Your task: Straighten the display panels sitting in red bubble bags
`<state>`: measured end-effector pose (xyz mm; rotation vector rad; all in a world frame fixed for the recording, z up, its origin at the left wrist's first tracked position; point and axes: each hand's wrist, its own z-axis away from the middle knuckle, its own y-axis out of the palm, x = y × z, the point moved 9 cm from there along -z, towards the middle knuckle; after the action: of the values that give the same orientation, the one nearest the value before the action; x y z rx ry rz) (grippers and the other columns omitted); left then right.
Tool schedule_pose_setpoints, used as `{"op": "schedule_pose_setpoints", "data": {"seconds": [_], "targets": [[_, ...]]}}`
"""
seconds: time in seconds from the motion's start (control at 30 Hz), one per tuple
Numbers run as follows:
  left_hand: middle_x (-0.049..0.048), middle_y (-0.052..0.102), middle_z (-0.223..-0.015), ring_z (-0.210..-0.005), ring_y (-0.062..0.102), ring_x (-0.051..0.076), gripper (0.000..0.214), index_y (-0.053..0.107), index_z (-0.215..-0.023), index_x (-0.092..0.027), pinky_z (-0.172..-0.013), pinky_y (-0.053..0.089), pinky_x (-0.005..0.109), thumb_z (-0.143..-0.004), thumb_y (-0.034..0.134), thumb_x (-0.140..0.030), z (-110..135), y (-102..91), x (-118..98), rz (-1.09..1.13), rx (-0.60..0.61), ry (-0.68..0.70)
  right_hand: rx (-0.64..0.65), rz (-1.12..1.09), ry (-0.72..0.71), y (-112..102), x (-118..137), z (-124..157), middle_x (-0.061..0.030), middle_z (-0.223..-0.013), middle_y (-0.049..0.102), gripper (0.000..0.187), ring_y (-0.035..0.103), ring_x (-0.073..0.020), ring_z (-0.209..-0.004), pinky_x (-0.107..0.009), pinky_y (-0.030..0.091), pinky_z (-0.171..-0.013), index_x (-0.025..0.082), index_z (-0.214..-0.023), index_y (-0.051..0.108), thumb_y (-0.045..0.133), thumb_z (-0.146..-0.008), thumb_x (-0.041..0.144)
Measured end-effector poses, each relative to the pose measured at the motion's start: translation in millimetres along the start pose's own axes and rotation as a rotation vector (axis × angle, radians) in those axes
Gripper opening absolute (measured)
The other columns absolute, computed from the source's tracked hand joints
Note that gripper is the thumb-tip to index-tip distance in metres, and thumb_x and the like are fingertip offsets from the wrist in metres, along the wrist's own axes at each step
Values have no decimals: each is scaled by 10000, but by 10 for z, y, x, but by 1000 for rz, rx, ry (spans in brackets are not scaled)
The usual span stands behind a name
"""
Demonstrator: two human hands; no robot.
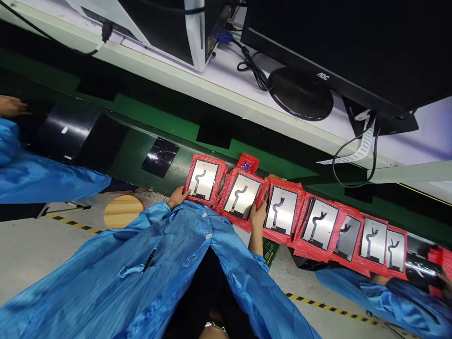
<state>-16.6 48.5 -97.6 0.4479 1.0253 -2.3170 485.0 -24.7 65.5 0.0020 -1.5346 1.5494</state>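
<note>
A row of silver-backed display panels, each with a dark curved ribbon cable, lies on red bubble-wrap bags along the bench edge. My left hand (178,197) is closed at the lower left corner of the leftmost display panel (208,181) and its red bubble wrap (222,170). Between the second display panel (247,189) and the third display panel (287,207) is my right hand (258,216). Its fingers close on the second panel's lower right edge; their undersides are hidden. Both panels lie flat on their stacks.
Behind the second stack sits a small red tray (248,163) holding small blue pieces. A black sheet (160,157) lies to the left. Above are a shelf (226,101), a monitor (339,56) and loose cables. Blue-sleeved co-workers are at both sides; a wooden stool (123,212) stands lower left.
</note>
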Motion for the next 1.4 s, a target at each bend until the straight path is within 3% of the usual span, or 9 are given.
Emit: {"op": "schedule_pose_setpoints", "data": {"seconds": [0.07, 0.13, 0.23, 0.33, 0.4, 0.47, 0.93, 1.1, 1.4], "targets": [[207, 682, -1326, -1270, 663, 359, 674, 641, -1309, -153, -1142, 506, 455, -1035, 472, -746, 12, -3, 1, -4, 10, -11, -127, 75, -74, -31, 202, 40, -331, -1529, 565, 707, 519, -396, -1484, -569, 435, -1248, 24, -1601, 470, 462, -1018, 424], [205, 685, -1336, -1275, 664, 363, 682, 629, -1316, -157, -1134, 508, 454, -1016, 515, -759, 10, 3, 1, -1, 22, -11, -142, 101, -166, 122, 550, 46, -309, -1515, 583, 661, 515, -380, -1476, -554, 418, -1259, 44, -1593, 501, 449, -1050, 418], [209, 694, -1355, -1267, 675, 357, 665, 617, -1327, -146, -1120, 514, 444, -1003, 571, -725, -24, 18, 10, 12, 26, -7, 196, 67, -303, 790, 1135, 19, -215, -1372, 703, 525, 643, -310, -1282, -452, 493, -1169, 115, -1508, 600, 401, -1094, 370], [201, 719, -1350, -1265, 688, 348, 625, 633, -1292, -149, -1103, 525, 425, -998, 607, -701, -64, 25, 23, 32, 13, -10, 619, 203, -374, 1549, 1509, 125, -165, -1243, 773, 543, 727, -291, -1131, -397, 537, -1045, 171, -1629, 523, 431, -1123, 347], [188, 738, -1339, -1254, 703, 336, 622, 639, -1302, -154, -1079, 537, 406, -988, 636, -691, -72, 29, 28, 66, 14, -16, 751, 382, -357, 1858, 1565, 181, -194, -1213, 787, 630, 753, -325, -1116, -418, 537, -1017, 156, -1719, 402, 479, -1119, 332], [178, 752, -1327, -1232, 720, 324, 654, 631, -1347, -149, -1060, 544, 395, -972, 666, -685, -63, 30, 35, 108, 28, -32, 776, 495, -333, 2002, 1567, 192, -230, -1228, 783, 674, 763, -349, -1135, -434, 534, -1012, 133, -1752, 323, 475, -1114, 289], [160, 768, -1272, -1153, 743, 288, 732, 595, -1443, -133, -1036, 545, 380, -978, 689, -690, 19, -41, -20, 140, 46, -71, 727, 480, -328, 2054, 1494, 151, -183, -1216, 798, 623, 772, -329, -1101, -409, 534, -972, 219, -1727, 398, 417, -1105, 235], [160, 776, -1250, -1139, 750, 285, 707, 597, -1446, -132, -1028, 545, 377, -976, 714, -647, 35, -43, -40, 166, 49, -83, 764, 448, -329, 2095, 1500, 151, -157, -1197, 801, 426, 766, -315, -1093, -375, 519, -931, 194, -1510, 567, 453, -1109, 281], [158, 778, -1224, -1119, 759, 290, 738, 588, -1457, -134, -1040, 549, 381, -951, 756, -644, 70, -44, -72, 203, 28, -93, 639, 351, -313, 2072, 1552, -72, -120, -1307, 766, 382, 742, -265, -1104, -325, 478, -898, 229, -1489, 598, 422, -1166, 330]]}}
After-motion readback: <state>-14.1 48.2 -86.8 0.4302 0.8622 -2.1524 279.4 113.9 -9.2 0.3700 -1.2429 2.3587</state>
